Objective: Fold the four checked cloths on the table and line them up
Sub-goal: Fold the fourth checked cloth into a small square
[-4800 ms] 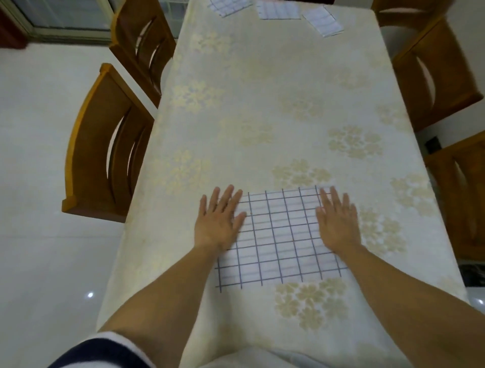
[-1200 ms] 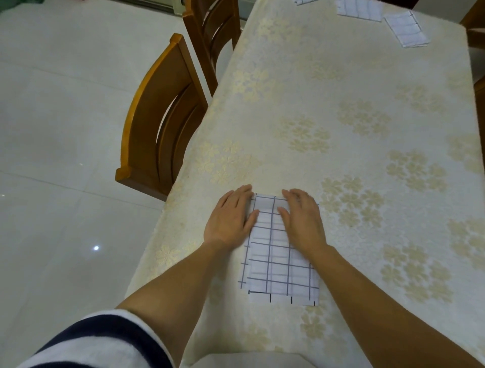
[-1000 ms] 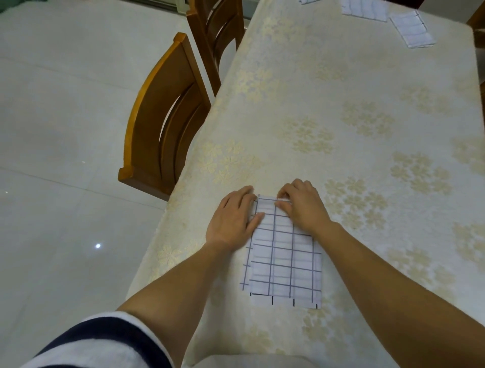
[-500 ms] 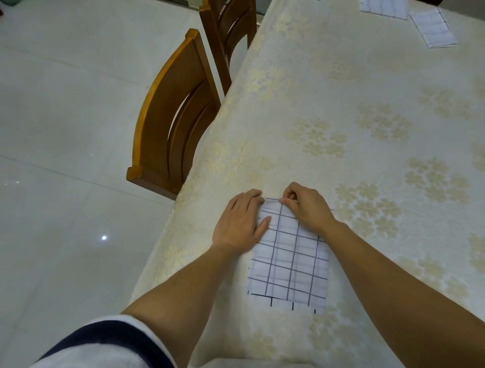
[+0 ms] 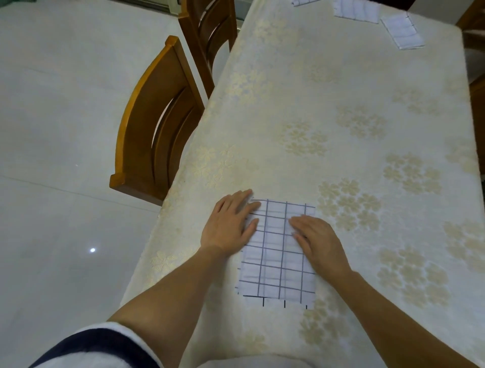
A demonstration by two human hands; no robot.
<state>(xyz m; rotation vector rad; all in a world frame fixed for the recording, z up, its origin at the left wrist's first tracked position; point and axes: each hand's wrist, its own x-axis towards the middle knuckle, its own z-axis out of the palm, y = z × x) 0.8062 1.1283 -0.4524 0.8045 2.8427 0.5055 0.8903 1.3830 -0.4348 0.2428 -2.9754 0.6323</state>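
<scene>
A white cloth with a dark check [image 5: 277,257], folded to a narrow upright rectangle, lies near the table's front left edge. My left hand [image 5: 231,223] lies flat on its upper left part with the fingers straight. My right hand [image 5: 316,240] presses flat on its right side, fingers pointing left across the cloth. Three other checked cloths lie folded at the far end: one [image 5: 402,31] at the right, one [image 5: 357,9] beside it, and one [image 5: 304,2] cut by the top edge.
The table [image 5: 341,118] wears a cream cloth with pale gold flowers. Two wooden chairs [image 5: 157,126] [image 5: 210,29] stand along its left side, and another chair [image 5: 475,18] shows at the far right. Pale tiled floor lies to the left.
The cloth went from a wide rectangle to a narrow folded one. My right hand let go of the top edge it pinched and now lies flat lower on the cloth.
</scene>
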